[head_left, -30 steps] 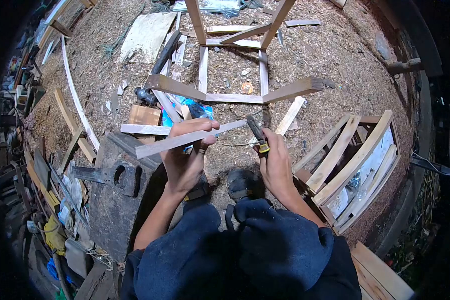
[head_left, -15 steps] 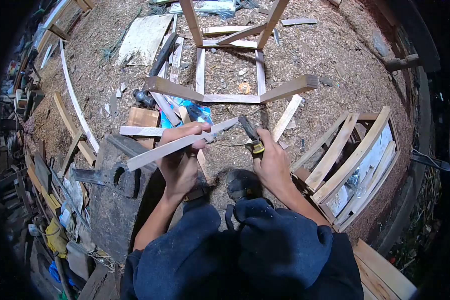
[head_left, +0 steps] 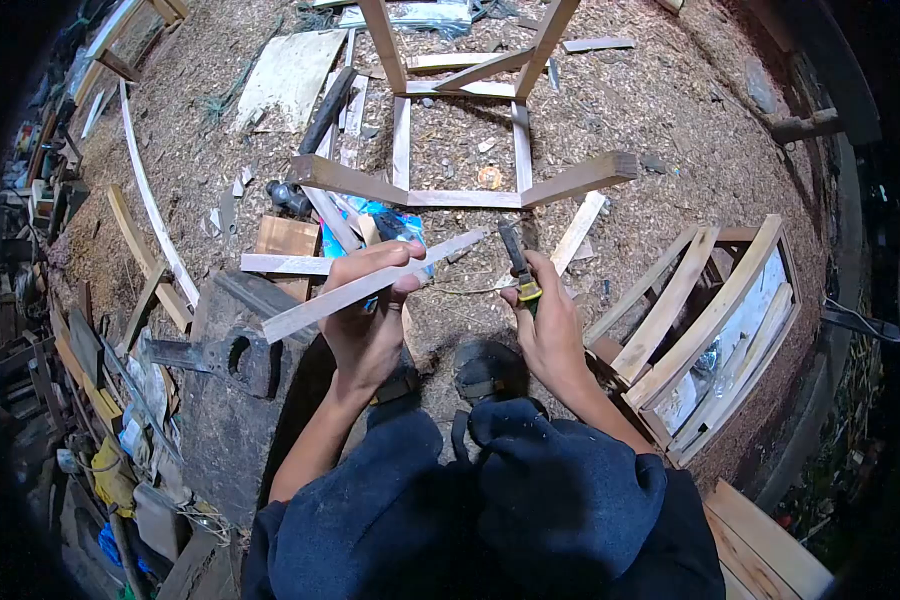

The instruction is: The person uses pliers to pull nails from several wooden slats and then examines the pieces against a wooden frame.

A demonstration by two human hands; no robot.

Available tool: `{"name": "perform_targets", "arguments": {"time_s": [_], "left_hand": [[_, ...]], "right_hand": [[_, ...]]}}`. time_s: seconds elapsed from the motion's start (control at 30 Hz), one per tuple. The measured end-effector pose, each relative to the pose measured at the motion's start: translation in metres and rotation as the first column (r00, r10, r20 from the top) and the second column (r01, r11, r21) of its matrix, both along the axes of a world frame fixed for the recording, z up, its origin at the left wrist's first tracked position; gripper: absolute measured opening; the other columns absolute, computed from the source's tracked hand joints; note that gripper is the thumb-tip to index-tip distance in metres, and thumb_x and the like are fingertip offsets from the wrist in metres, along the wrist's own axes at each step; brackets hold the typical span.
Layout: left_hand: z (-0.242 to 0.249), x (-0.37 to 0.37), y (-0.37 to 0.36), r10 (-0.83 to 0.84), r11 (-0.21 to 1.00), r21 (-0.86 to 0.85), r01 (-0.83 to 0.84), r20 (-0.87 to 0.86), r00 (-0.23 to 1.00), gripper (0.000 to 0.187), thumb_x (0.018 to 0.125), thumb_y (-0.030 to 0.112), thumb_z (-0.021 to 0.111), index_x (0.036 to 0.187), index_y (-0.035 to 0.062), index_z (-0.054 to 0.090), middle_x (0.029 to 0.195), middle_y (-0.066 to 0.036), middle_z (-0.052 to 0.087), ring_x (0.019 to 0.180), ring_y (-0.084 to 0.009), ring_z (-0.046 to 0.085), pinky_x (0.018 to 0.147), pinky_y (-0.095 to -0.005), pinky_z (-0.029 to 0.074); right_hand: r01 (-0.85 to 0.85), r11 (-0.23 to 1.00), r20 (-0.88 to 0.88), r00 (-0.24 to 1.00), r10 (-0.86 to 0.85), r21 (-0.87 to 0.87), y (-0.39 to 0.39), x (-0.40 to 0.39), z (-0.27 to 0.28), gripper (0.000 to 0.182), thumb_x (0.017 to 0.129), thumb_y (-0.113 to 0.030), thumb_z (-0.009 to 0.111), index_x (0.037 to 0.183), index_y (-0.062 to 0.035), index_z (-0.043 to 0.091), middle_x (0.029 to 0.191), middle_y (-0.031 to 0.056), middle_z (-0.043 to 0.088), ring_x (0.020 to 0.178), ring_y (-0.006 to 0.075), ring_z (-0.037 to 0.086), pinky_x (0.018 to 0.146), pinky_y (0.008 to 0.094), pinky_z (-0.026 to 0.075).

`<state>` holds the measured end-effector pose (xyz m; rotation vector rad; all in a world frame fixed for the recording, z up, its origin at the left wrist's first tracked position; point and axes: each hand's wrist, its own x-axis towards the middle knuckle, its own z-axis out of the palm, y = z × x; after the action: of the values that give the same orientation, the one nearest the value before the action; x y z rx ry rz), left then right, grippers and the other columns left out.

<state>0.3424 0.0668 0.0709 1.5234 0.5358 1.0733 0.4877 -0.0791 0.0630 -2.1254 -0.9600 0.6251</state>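
Observation:
My left hand (head_left: 365, 300) pinches a narrow, pale wooden strip (head_left: 320, 306) between thumb and fingers. The strip slants up to the right, its far end in front of my right hand. My right hand (head_left: 548, 322) is closed around a hand tool (head_left: 516, 258) with a black-and-yellow grip and a long, flat, dark end pointing away from me. A small gap separates the tool's tip from the strip's far end. Beyond both hands, a wooden frame with legs (head_left: 465, 198) lies on the ground with its legs pointing up.
A handsaw (head_left: 245, 362) rests on a dark wooden block (head_left: 215, 430) at my left. To the right stands a slatted wooden frame (head_left: 705, 310). Wood offcuts (head_left: 287, 263), a blue plastic packet (head_left: 332, 240) and a flat pale board (head_left: 288, 82) lie on chip-covered ground.
The tool in my right hand has swung away from the strip's end and turned more upright. My right hand has shifted slightly right; the left still holds the strip.

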Motion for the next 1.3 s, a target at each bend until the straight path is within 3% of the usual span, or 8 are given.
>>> {"name": "perform_targets", "arguments": {"time_s": [0.1, 0.17, 0.43, 0.63, 0.83, 1.03, 1.13, 1.3], "left_hand": [[-0.002, 0.002, -0.001, -0.035, 0.995, 0.095, 0.033, 0.018, 0.999, 0.025, 0.095, 0.013, 0.066, 0.112, 0.0005, 0.053, 0.105, -0.018, 0.067, 0.101, -0.0252, 0.066, 0.093, -0.0375, 0.051], [0.001, 0.004, -0.002, -0.038, 0.989, 0.144, 0.033, 0.027, 0.999, 0.023, 0.087, -0.005, 0.068, 0.107, 0.0019, 0.060, 0.105, -0.014, 0.067, 0.103, -0.0239, 0.067, 0.088, -0.0354, 0.054], [0.001, 0.002, -0.004, 0.007, 0.992, 0.127, -0.015, 0.059, 0.998, 0.023, 0.096, 0.014, 0.064, 0.111, -0.0005, 0.054, 0.107, -0.017, 0.067, 0.101, -0.0245, 0.066, 0.092, -0.0371, 0.052], [-0.004, -0.004, 0.001, -0.019, 0.995, 0.096, 0.019, -0.005, 1.000, 0.024, 0.096, 0.016, 0.064, 0.111, -0.0008, 0.055, 0.110, -0.017, 0.066, 0.104, -0.0248, 0.066, 0.094, -0.0383, 0.052], [-0.005, -0.003, 0.001, 0.007, 0.995, -0.097, 0.002, 0.092, 0.996, 0.017, 0.093, 0.001, 0.065, 0.108, -0.0013, 0.058, 0.111, -0.018, 0.066, 0.104, -0.0240, 0.065, 0.092, -0.0379, 0.054], [-0.003, -0.002, 0.005, 0.068, 0.971, -0.228, -0.067, -0.003, 0.998, 0.022, 0.095, 0.011, 0.066, 0.111, -0.0007, 0.057, 0.110, -0.018, 0.068, 0.103, -0.0215, 0.065, 0.093, -0.0349, 0.052], [-0.008, 0.001, 0.005, 0.093, 0.965, -0.251, -0.075, 0.059, 0.994, 0.025, 0.096, 0.015, 0.065, 0.113, -0.0010, 0.057, 0.110, -0.018, 0.068, 0.102, -0.0204, 0.065, 0.092, -0.0326, 0.052], [-0.015, -0.001, 0.009, 0.104, 0.919, -0.384, -0.089, 0.017, 0.994, 0.030, 0.098, 0.021, 0.063, 0.116, -0.0029, 0.058, 0.111, -0.016, 0.068, 0.102, -0.0187, 0.065, 0.089, -0.0311, 0.054]], "right_hand": [[-0.061, 0.996, 0.203, 0.977, 0.073, -0.063, -0.003, 0.001, -0.006, 0.056, 0.079, 0.005, 0.060, 0.132, -0.0028, 0.045, 0.114, 0.0232, 0.057, 0.101, 0.0435, 0.059, 0.085, 0.0488, 0.047], [-0.066, 0.993, 0.283, 0.955, 0.090, -0.095, -0.001, 0.000, -0.004, 0.060, 0.076, 0.006, 0.060, 0.133, -0.0035, 0.045, 0.114, 0.0215, 0.056, 0.100, 0.0423, 0.059, 0.085, 0.0485, 0.047], [-0.084, 0.977, 0.494, 0.852, 0.172, -0.195, 0.002, 0.001, -0.016, 0.065, 0.071, 0.008, 0.061, 0.133, -0.0054, 0.046, 0.110, 0.0197, 0.057, 0.098, 0.0384, 0.059, 0.082, 0.0495, 0.046], [-0.126, 0.990, 0.230, 0.963, 0.137, -0.066, 0.015, 0.002, -0.007, 0.059, 0.071, 0.012, 0.060, 0.127, -0.0035, 0.049, 0.106, 0.0259, 0.061, 0.095, 0.0440, 0.062, 0.082, 0.0507, 0.049], [-0.099, 0.990, -0.020, 0.995, 0.098, -0.102, 0.018, 0.005, -0.002, 0.054, 0.076, 0.010, 0.059, 0.127, -0.0034, 0.048, 0.091, 0.0259, 0.065, 0.087, 0.0463, 0.065, 0.081, 0.0543, 0.050], [-0.083, 0.986, -0.132, 0.989, 0.064, -0.146, 0.021, 0.008, 0.002, 0.045, 0.089, -0.006, 0.064, 0.130, -0.0049, 0.045, 0.087, 0.0244, 0.064, 0.083, 0.0444, 0.064, 0.075, 0.0501, 0.048], [-0.008, 0.998, -0.128, 0.992, 0.017, 0.070, 0.018, 0.011, -0.007, 0.045, 0.096, -0.019, 0.062, 0.133, -0.0040, 0.044, 0.095, 0.0198, 0.064, 0.088, 0.0366, 0.064, 0.079, 0.0445, 0.048], [0.062, 0.996, -0.235, 0.969, -0.078, -0.071, 0.014, 0.022, -0.008, 0.045, 0.099, -0.029, 0.059, 0.134, -0.0046, 0.044, 0.098, 0.0196, 0.065, 0.091, 0.0342, 0.066, 0.081, 0.0435, 0.049]]}}
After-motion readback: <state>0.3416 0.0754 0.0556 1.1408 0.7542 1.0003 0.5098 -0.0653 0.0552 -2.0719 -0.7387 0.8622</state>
